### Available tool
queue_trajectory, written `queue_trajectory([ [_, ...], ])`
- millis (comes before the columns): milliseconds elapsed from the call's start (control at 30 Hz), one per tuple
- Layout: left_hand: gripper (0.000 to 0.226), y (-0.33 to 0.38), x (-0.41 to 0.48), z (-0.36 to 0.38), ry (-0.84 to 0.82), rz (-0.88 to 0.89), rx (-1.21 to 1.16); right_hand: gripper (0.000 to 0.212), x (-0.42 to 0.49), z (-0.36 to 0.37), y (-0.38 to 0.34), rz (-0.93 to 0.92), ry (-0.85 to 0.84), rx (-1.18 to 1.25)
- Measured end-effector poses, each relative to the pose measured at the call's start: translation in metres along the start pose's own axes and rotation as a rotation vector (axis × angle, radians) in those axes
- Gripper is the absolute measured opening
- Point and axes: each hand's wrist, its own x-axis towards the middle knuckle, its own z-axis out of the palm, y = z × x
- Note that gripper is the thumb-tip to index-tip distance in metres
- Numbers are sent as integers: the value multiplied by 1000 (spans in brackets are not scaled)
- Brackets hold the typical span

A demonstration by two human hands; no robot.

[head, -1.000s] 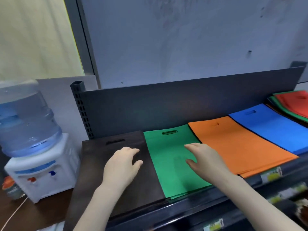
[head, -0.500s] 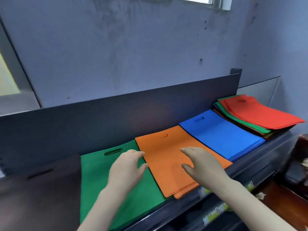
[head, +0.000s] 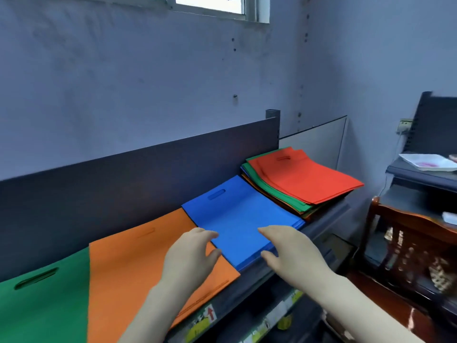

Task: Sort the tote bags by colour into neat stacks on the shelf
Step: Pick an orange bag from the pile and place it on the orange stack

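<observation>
Two hands, both empty. The left hand (head: 190, 256) lies over the seam where the orange stack (head: 148, 256) meets the blue stack (head: 237, 219), fingers loosely spread, gripping nothing. The right hand (head: 291, 253) is at the blue stack's near right corner, fingers relaxed, also holding nothing. Cannot tell whether either palm touches fabric or hovers just above it.

Judged step: squaring the blue stack, or passing over it toward the mixed pile (head: 304, 179). For squaring, flat palms on opposite sides should nudge the edges inward evenly; the thin fabric looks likely to slide or buckle under a one-sided push. For the next pick, lift only the top bag and keep the layers below from dragging.

Contents of the shelf (head: 247, 285), left to right:
- green stack (head: 42, 305), flat
- orange stack, flat
- blue stack, flat
- mixed pile at the far end, red on top, green, blue and orange edges fanned beneath, unsorted

Sorted stacks lie side by side, handle slots toward the back panel (head: 123, 181).
</observation>
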Motion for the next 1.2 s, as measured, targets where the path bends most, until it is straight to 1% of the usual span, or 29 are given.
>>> queue_trajectory([
  [167,40,50,31,40,-96,33,-54,54,-2,-5,59,68,0,4],
  [367,42,79,66,78,-192,70,-76,52,3,-1,102,128,3,34],
  [567,42,98,117,98,-192,90,-122,51,28,-14,144,200,50,-13],
  [733,41,105,160,109,-187,72,-175,47,84,-25,164,178,75,-62],
  [867,42,103,197,117,-178,93,-149,48,119,-16,178,165,37,-118],
  [967,42,102,210,126,-209,99,-121,47,135,-7,183,159,2,-127],
  [1067,39,102,217,133,-245,98,-83,49,155,0,187,165,-73,-164],
  [1200,30,107,220,140,-297,110,-45,37,174,10,196,130,-166,-284],
])
